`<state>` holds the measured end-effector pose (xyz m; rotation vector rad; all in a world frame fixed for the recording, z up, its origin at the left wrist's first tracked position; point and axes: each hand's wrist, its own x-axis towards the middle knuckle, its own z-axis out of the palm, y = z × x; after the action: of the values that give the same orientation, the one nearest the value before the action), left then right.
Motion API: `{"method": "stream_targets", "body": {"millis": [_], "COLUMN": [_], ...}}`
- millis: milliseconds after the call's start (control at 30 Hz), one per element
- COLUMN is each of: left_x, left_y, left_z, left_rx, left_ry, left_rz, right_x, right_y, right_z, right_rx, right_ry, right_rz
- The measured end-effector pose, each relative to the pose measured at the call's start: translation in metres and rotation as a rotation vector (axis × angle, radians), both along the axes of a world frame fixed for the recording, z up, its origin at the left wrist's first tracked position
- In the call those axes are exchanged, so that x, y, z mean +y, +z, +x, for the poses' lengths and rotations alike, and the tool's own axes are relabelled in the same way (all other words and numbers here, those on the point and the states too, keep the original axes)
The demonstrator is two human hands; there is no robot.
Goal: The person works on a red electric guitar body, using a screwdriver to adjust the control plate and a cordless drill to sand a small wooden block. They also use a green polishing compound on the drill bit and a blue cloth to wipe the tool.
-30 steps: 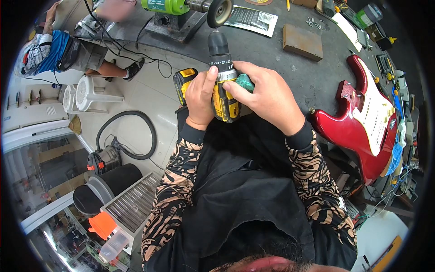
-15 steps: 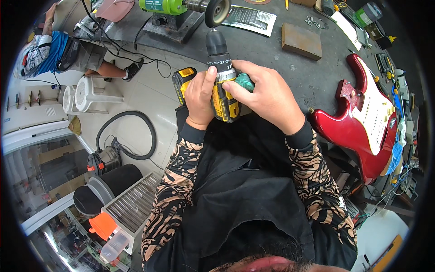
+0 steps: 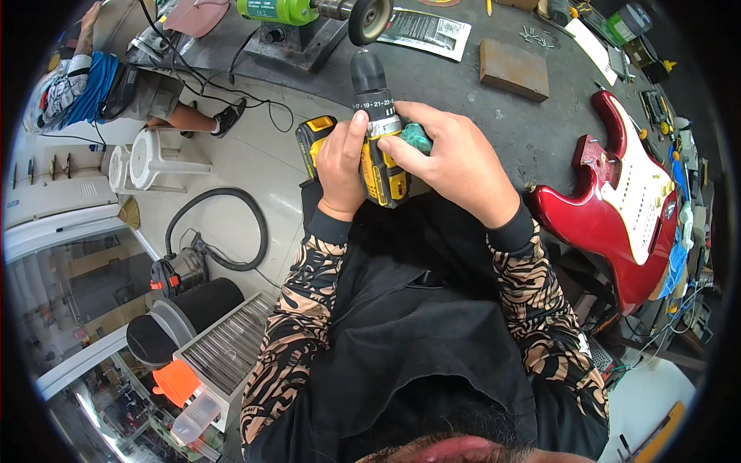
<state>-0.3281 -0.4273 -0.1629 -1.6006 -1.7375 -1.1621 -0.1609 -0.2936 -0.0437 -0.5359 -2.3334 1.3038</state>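
A yellow-and-black cordless drill (image 3: 384, 176) is held over the near edge of the workbench, its black chuck (image 3: 369, 72) pointing away from me. My left hand (image 3: 342, 166) is closed around the drill, thumb along its side, and the battery (image 3: 315, 137) sticks out to the left. My right hand (image 3: 463, 158) is closed too. Its thumb presses on the drill body and its index finger reaches the collar. Between that thumb and finger sits a green lump (image 3: 417, 139), whose kind I cannot make out. The chuck tip is close below a grinding wheel (image 3: 371, 21).
A green bench grinder (image 3: 278, 11) stands at the far edge. On the bench lie a brown block (image 3: 513, 69), loose screws (image 3: 536, 36) and a red guitar body (image 3: 573, 207). A vacuum cleaner (image 3: 179, 272) and stools (image 3: 150, 158) are on the left floor; a person (image 3: 100, 96) is behind them.
The drill and both hands have barely moved; the battery has shifted very slightly to the right. The other person's leg and arm have moved a little.
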Motion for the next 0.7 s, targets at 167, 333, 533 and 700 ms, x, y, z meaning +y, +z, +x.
{"method": "stream_targets", "body": {"millis": [167, 333, 533, 700], "left_x": [0.0, -0.004, -0.002, -0.001], "left_y": [-0.001, -0.009, -0.004, 0.0], "left_z": [0.001, -0.004, 0.0, 0.001], "left_rx": [-0.009, -0.03, -0.038, -0.023], "left_ry": [0.007, -0.006, -0.01, -0.006], "left_rz": [-0.008, -0.048, -0.035, -0.021], "right_x": [0.001, 0.001, -0.001, 0.0], "right_y": [-0.001, -0.003, -0.003, -0.002], "right_z": [0.0, 0.0, -0.001, -0.001], "right_rx": [-0.004, 0.008, 0.013, -0.003], "right_ry": [-0.006, -0.003, -0.017, -0.01], "right_rz": [0.015, 0.018, 0.039, 0.032]}}
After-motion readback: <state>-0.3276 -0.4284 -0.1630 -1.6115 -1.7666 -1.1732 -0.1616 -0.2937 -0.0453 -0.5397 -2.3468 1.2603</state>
